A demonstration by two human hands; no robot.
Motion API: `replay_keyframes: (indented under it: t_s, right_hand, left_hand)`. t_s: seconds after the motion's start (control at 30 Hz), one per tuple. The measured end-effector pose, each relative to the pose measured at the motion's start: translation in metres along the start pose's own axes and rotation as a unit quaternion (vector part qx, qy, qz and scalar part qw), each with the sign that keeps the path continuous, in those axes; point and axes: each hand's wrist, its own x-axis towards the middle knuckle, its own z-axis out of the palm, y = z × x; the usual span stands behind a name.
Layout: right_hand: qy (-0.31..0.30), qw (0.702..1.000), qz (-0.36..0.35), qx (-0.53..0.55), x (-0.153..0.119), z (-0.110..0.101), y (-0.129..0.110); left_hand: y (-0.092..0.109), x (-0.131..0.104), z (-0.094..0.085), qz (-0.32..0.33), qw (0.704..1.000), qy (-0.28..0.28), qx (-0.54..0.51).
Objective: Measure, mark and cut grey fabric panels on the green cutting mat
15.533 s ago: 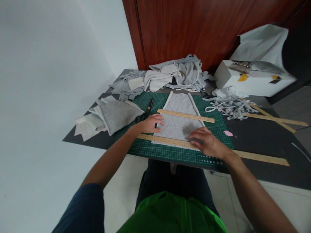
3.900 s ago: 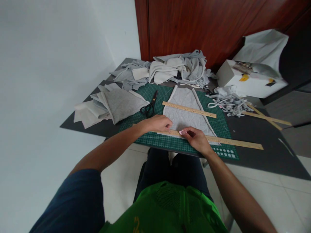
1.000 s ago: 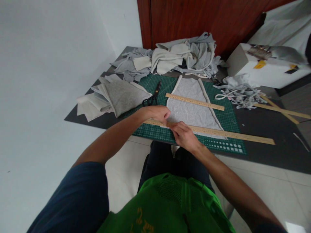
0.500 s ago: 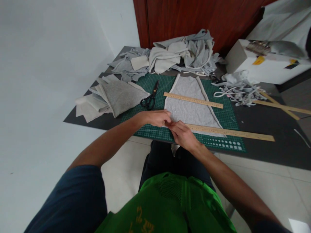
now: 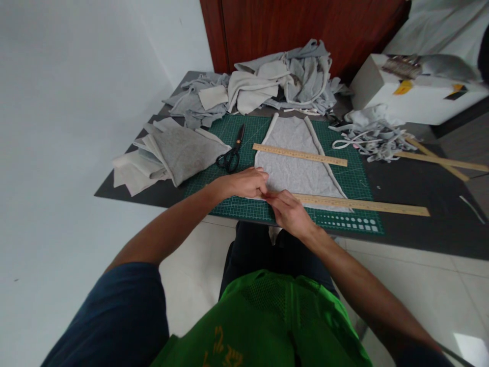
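Note:
A light grey piece of fabric (image 5: pixel 292 173) lies flat, its two side edges rolled into pale borders. Along its near edge runs a long wooden ruler (image 5: pixel 367 205); a second wooden ruler (image 5: pixel 300 154) crosses its upper part. My left hand (image 5: pixel 249 182) is closed, fingers pinched at the fabric's near left edge. Touching it, my right hand (image 5: pixel 289 211) is closed on the same edge, over the ruler's left part. The fingertips hide how fabric and ruler meet there. Black scissors (image 5: pixel 230 157) rest just beyond my left hand.
Under the fabric is a green cutting mat (image 5: pixel 349 178) on a dark table (image 5: pixel 405 191). Folded fabric pieces (image 5: pixel 187 150) lie left, a cloth heap (image 5: pixel 263 84) at the back. Fabric scraps (image 5: pixel 376 140), wooden sticks (image 5: pixel 439 160) and a white box (image 5: pixel 416 94) are right.
The whole view has shifted slightly. Both hands stay pinched together at the fabric's near edge, with only a small shift of the left fingers. Rulers and scissors lie as before.

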Motion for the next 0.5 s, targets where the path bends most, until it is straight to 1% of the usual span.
replay_keyframes:
  t_s: [0.07,0.13,0.23,0.43,0.5]
  right_hand:
    - [-0.006,1.000,0.001,-0.005,-0.005,-0.008,0.003]
    - [-0.008,1.000,0.017,-0.014,-0.015,-0.019,0.008]
    - [0.001,0.999,0.036,-0.035,-0.025,-0.032,0.011]
    - [0.002,1.000,0.011,-0.024,-0.020,-0.024,0.008]
    - [0.007,1.000,0.010,-0.026,-0.023,-0.028,0.011]
  left_hand:
    - [0.001,0.000,0.001,-0.006,1.000,-0.005,0.008]
    - [0.002,0.000,0.001,-0.012,1.000,-0.008,0.009]
    - [0.005,0.002,0.001,-0.020,1.000,-0.017,0.016]
    - [0.011,0.002,-0.003,-0.024,0.998,-0.051,0.033]
    - [0.013,0.003,-0.004,-0.025,0.998,-0.051,0.039]
